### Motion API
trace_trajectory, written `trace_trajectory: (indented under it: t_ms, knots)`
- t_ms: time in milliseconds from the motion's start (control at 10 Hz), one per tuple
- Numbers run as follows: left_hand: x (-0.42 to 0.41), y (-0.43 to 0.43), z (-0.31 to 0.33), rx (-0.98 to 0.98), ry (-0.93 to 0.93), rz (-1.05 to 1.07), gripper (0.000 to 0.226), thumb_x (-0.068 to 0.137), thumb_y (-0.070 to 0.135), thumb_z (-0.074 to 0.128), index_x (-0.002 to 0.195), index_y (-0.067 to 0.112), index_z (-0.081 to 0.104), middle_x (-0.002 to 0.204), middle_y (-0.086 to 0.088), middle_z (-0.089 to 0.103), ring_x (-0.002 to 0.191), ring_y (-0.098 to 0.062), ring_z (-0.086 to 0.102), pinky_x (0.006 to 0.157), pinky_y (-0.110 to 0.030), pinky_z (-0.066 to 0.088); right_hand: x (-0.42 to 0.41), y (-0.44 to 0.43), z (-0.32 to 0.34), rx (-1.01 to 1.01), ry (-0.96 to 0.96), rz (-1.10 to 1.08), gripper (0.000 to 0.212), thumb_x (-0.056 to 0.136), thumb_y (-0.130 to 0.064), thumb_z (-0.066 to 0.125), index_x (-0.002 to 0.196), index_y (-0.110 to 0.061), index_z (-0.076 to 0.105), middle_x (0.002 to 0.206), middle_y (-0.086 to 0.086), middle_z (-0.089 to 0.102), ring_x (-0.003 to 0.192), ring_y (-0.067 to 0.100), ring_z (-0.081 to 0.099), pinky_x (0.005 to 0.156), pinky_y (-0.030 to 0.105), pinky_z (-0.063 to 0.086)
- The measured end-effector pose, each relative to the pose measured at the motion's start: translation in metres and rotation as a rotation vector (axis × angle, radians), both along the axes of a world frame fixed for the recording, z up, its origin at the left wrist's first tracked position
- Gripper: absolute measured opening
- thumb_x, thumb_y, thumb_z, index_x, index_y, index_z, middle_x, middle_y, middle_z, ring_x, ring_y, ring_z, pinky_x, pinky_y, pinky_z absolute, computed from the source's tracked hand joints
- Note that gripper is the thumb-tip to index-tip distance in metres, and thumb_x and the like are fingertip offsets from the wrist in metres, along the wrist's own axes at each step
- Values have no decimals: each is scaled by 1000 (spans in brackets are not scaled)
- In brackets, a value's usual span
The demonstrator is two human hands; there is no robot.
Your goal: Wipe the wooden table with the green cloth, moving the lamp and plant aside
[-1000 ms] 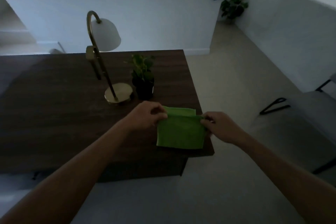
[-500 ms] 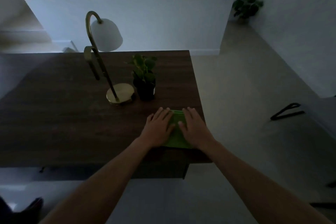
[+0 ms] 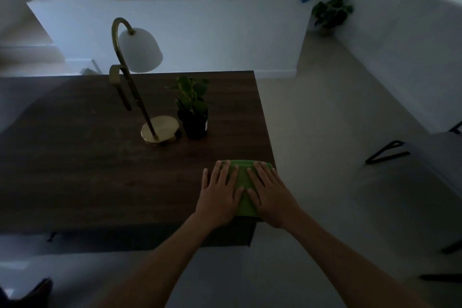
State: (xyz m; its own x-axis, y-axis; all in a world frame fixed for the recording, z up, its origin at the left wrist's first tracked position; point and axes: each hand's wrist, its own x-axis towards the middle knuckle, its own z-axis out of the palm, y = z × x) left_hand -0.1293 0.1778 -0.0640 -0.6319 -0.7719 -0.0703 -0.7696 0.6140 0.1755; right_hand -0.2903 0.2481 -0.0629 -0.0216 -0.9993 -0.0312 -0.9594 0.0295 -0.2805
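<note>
A second earlier I had pinched the green cloth point(image 3: 241, 177) by its corners. Now it lay, seemingly folded, under my flat left hand point(image 3: 220, 195) and right hand point(image 3: 268, 197), fingers straight, at five o'clock on the table point(image 3: 100, 170). The lamp point(image 3: 160, 132) and potted plant point(image 3: 193, 112) stood unmoved at eleven, so wiping could begin.

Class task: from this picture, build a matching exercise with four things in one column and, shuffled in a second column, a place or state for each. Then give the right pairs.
Column one
1. green cloth
2. lamp
3. potted plant
4. left hand

Column two
A. lying flat, fingers straight, partly on the cloth
B. standing just right of the lamp's base
C. at the wooden table's near right corner, partly under both hands
D. white shade, curved brass stem

Pairs: 1-C, 2-D, 3-B, 4-A
</note>
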Motion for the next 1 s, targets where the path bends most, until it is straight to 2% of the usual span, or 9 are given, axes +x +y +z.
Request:
trace_trajectory:
  t_ms: [100, 200, 300, 400, 500, 700, 800, 900, 1000]
  knots:
    - [0, -1, 3, 3, -7, 8, 75, 91, 58, 1, 155, 21, 11, 164, -3, 4, 150, -23, -9, 119, -51, -3, -1, -2, 1, 12, 19, 11, 85, 94, -60, -7, 147, -7, 33, 156, 17, 27, 146, 30, 21, 118, 43, 2]
    - [0, -6, 8, -16, -22, -7, 84, 83, 60, -8, 155, 21, 12, 164, -3, 3, 150, -23, -8, 119, -50, -5, 0, -7, 0, 14, 64, -14, 79, 99, -54, 0, 138, -3, 47, 145, 20, 45, 137, 33, 38, 117, 46, 23]
    - [-2, -17, 12, 0, -36, -30, 70, 96, 56, 8, 155, 19, 11, 164, -3, -5, 150, -21, -12, 119, -49, -8, 5, -20, 1, -10, 54, -50, 86, 91, -56, -8, 148, -6, 29, 158, 16, 23, 148, 29, 13, 121, 41, 3]
    - [-5, -19, 5, 24, 15, 3, 68, 96, 52, 6, 155, 19, 5, 164, 0, -5, 149, -17, -14, 118, -47, -11, 10, -29, -2, 0, 53, -97, 85, 82, -55, -9, 154, -12, 8, 162, 7, 1, 147, 17, -13, 119, 37, -11]
    - [-5, -16, -1, 8, 50, 10, 74, 90, 52, -1, 155, 18, 5, 164, 0, -2, 150, -17, -12, 115, -45, -14, 9, -28, -6, 5, 74, -98, 83, 83, -54, -9, 154, -13, 6, 162, 5, 1, 148, 17, -10, 118, 37, -11]
    - [-3, -16, 4, 32, 37, 16, 73, 91, 53, 1, 155, 19, 3, 164, 0, -5, 149, -16, -14, 114, -44, -17, 10, -28, -4, 8, 78, -85, 84, 82, -54, -7, 153, -12, 9, 162, 5, 5, 149, 18, -4, 118, 37, -10]
    - [1, -21, 12, 107, 33, -20, 66, 99, 51, 14, 156, 19, 1, 164, 1, -7, 149, -15, -15, 118, -46, -14, 10, -30, 1, 52, 85, -101, 87, 80, -55, -8, 154, -13, 12, 162, 6, 7, 149, 20, -2, 119, 38, -9]
    - [24, -34, 21, 136, 92, -19, 64, 102, 49, 25, 156, 22, 2, 164, 4, -6, 149, -13, -13, 121, -46, -6, 20, -41, 18, 116, 72, -178, 69, 96, -52, 9, 154, -16, 13, 162, 5, 5, 149, 18, -6, 119, 45, -7]
    - [63, -51, 34, 105, 111, 23, 63, 101, 51, 26, 155, 25, 6, 164, 6, -3, 149, -11, -10, 121, -43, -6, 50, -62, 34, 63, 3, -151, 60, 102, -46, 24, 154, -18, 13, 163, 3, 0, 148, 17, -10, 118, 46, -10]
